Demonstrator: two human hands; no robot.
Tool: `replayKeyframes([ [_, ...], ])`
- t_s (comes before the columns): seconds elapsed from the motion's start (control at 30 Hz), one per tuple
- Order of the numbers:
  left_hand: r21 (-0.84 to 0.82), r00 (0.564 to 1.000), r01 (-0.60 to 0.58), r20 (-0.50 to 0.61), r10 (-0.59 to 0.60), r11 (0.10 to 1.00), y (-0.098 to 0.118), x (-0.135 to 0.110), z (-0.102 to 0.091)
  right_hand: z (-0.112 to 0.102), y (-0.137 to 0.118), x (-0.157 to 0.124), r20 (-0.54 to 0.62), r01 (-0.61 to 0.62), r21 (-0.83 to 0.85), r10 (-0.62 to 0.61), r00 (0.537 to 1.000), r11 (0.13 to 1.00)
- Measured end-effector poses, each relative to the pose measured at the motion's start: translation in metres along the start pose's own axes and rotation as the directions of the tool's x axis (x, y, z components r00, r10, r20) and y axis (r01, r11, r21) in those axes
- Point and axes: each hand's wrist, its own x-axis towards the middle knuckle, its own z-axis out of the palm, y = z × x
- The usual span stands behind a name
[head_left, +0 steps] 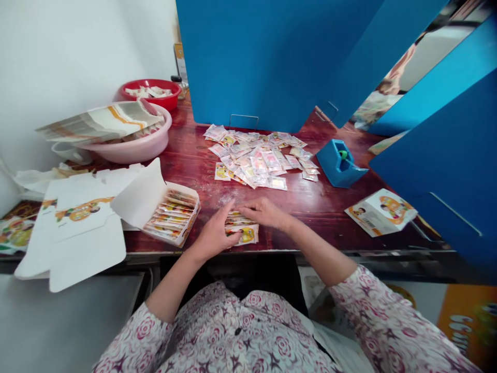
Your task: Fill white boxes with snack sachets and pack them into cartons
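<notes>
Near the table's front edge, a row of small yellow-and-white printed sachets (247,235) sits between my two hands. My left hand (217,233) grips the row's left side, its thumb across the front sachet. My right hand (264,212) rests on the far right end with the fingers curled against the packets. Left of them stands an open white box (186,228), its lid raised, filled with upright sachets (170,214). Beyond my hands lies a loose, spread pile of sachets (262,158), some showing pinkish backs.
Flattened printed cartons (85,238) overhang the front edge at left. Behind them are a pink basin (132,150) with a cloth on top and a red basin (171,96). Right stand a blue tape dispenser (336,171) and a closed printed box (380,212). Blue partitions (272,62) border the back.
</notes>
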Motion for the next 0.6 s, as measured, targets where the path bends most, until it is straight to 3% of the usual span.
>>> replayKeyframes([
  [0.03, -0.024, 0.999, 0.016, 0.045, -0.014, 1.0, 0.0, 0.002, -0.002, -0.008, 0.003, 0.009, -0.017, -0.043, -0.003, 0.043, 0.999, 0.999],
  [0.1, -0.045, 0.997, 0.01, 0.08, -0.007, 0.999, 0.001, 0.004, -0.004, -0.026, 0.012, 0.031, -0.207, -0.139, -0.082, 0.119, 0.971, 0.987],
  [0.17, -0.044, 0.997, -0.015, 0.075, 0.018, 0.999, 0.001, 0.004, -0.006, -0.042, 0.022, 0.058, -0.467, -0.265, -0.218, 0.138, 0.873, 0.939],
  [0.2, -0.043, 0.997, -0.018, 0.072, 0.022, 0.999, 0.0, 0.004, -0.006, -0.048, 0.028, 0.07, -0.54, -0.343, -0.276, 0.151, 0.828, 0.898],
  [0.3, -0.042, 0.997, -0.003, 0.075, 0.006, 0.999, -0.001, 0.003, -0.006, -0.056, 0.045, 0.098, -0.565, -0.542, -0.374, 0.279, 0.777, 0.753],
  [0.37, -0.043, 0.996, 0.012, 0.083, -0.008, 0.999, -0.001, 0.003, -0.005, -0.058, 0.055, 0.105, -0.547, -0.593, -0.394, 0.339, 0.766, 0.702],
  [0.5, -0.061, 0.996, 0.028, 0.086, -0.023, 0.998, 0.0, 0.004, -0.006, -0.064, 0.065, 0.098, -0.545, -0.596, -0.381, 0.349, 0.763, 0.707],
  [0.6, -0.086, 0.995, 0.045, 0.093, -0.037, 0.995, 0.003, 0.003, -0.007, -0.062, 0.058, 0.078, -0.552, -0.491, -0.295, 0.274, 0.788, 0.82],
])
